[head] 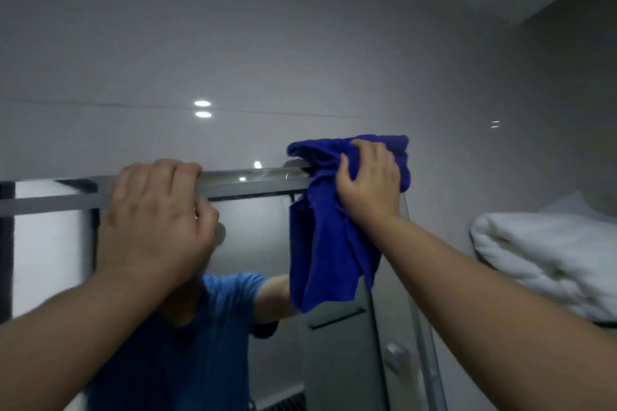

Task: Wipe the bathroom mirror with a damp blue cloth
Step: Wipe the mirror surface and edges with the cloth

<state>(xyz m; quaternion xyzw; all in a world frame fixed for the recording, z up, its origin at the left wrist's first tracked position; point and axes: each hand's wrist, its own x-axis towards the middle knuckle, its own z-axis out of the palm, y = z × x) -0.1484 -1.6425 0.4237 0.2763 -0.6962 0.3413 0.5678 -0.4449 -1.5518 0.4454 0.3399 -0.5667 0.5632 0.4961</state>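
The bathroom mirror [253, 230] fills the lower middle of the view, and its top edge [247, 177] runs level across the frame. My right hand [369, 177] grips the blue cloth [324, 243] at the mirror's top right corner. Part of the cloth is draped over the top edge and the rest hangs down the glass. My left hand [157, 210] has its fingers curled over the top edge further left. In the glass I see the reflection of a person in a blue shirt.
A glossy grey tiled wall [300, 60] rises above the mirror. White folded towels [547, 253] lie on a shelf at the right. A pale vertical strip [424, 327] runs down beside the mirror's right side.
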